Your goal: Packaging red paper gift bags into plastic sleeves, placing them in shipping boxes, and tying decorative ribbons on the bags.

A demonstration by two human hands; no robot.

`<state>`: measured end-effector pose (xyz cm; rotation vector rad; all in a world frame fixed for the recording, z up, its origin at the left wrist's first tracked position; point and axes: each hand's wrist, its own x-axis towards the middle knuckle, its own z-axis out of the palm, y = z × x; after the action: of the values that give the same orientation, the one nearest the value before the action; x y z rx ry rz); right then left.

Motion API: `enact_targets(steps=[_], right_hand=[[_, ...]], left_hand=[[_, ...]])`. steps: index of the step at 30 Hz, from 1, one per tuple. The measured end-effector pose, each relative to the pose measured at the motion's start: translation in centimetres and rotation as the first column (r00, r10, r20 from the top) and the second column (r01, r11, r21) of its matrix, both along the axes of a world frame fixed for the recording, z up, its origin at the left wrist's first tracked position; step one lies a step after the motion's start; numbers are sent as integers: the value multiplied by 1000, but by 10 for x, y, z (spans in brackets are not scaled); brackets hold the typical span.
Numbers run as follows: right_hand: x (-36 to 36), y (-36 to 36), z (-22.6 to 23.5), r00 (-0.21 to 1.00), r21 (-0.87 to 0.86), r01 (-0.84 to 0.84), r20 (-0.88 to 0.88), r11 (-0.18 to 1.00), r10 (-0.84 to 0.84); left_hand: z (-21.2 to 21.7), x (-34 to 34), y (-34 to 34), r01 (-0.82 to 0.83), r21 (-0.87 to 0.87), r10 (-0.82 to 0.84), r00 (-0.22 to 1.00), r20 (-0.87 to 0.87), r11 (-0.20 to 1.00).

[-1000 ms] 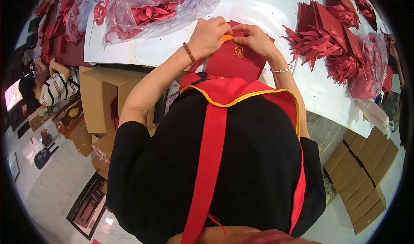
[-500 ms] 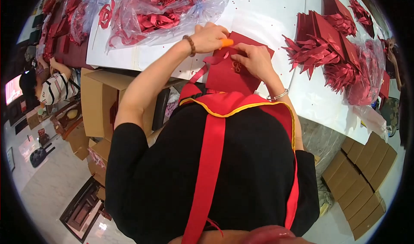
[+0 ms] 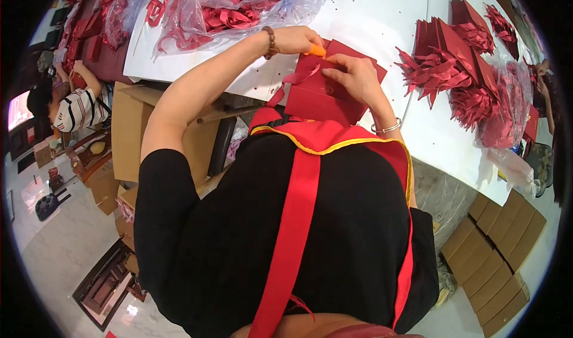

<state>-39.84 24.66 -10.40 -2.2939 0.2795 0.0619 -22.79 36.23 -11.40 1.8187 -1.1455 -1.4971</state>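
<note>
In front of me on the white table lies a dark red paper gift bag (image 3: 325,103) with small gold print, its near part bent. My left hand (image 3: 296,40) is closed around a small orange tool (image 3: 317,51), whose kind I cannot make out, at the bag's upper part. The fingers of my right hand (image 3: 356,78) are bent and pinch the bag beside the orange tool's end; what lies between the fingertips is partly hidden. A red ribbon (image 3: 301,75) trails from the bag toward the left.
Clear plastic sacks of red ribbons (image 3: 233,18) lie at the back left. Stacked red bags (image 3: 439,42) with ribbon ends stand at the right. Tiny red dots (image 3: 352,0) are scattered on the table. Cardboard boxes (image 3: 132,135) stand below left; another person (image 3: 80,108) sits far left.
My left forearm and elbow have swung outward, and the hand has turned with the orange tool tilted more downward. The bag's near part has bent more. My right hand stays on the bag.
</note>
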Motion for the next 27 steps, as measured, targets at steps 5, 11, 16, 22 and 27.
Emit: enact_targets(steps=[5, 11, 16, 22, 27], right_hand=[[1, 3, 10, 995, 12, -86, 49, 996, 86], [2, -3, 8, 993, 109, -113, 31, 988, 110], [3, -7, 2, 975, 132, -197, 130, 971, 180], [12, -8, -3, 998, 61, -53, -35, 997, 55], [14, -12, -13, 998, 47, 69, -16, 996, -68]], left_hand=[[19, 9, 4, 233, -116, -238, 970, -39, 966], [19, 6, -5, 261, -117, -274, 956, -107, 958], [-2, 11, -8, 93, -269, -70, 993, 94, 959], [-11, 14, -11, -424, -455, 601, 705, 376, 783], [-20, -20, 23, -333, -242, 389, 888, 244, 911]])
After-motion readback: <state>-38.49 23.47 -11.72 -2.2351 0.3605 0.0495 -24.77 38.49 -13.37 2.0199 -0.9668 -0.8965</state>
